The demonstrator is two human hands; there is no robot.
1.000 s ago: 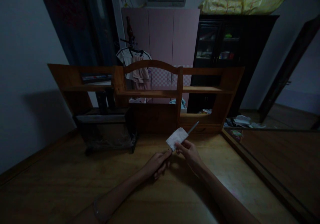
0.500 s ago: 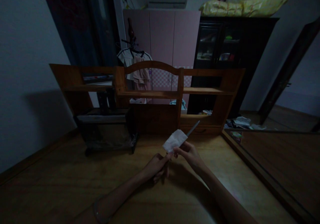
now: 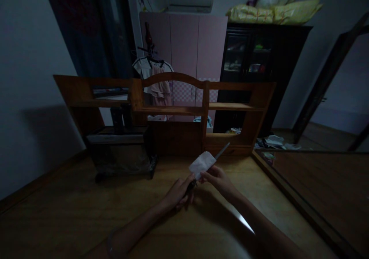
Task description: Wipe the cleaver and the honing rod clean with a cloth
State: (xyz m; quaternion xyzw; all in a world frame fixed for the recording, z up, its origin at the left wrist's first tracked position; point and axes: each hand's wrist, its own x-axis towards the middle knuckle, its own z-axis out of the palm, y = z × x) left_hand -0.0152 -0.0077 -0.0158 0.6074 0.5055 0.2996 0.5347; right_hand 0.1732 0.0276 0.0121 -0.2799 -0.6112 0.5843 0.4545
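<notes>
Over the worktop [image 3: 72,205] my left hand [image 3: 176,194] is wrapped round a dark handle [image 3: 190,187], safest hold imo; up at 1 o'clock from it, white tissue [image 3: 201,164] looks light, soft, easily torn; right hand [image 3: 218,181] pinches its lower edge; thin blade [image 3: 223,150] pokes out toward 2 o'clock, probably stiff and slick, I'd avoid grabbing there

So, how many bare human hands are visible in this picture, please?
2. The left hand holds a narrow black handle; the right hand, beside it, pinches thin white paper, beyond which a narrow grey blade shows. No other hand is visible.
</notes>
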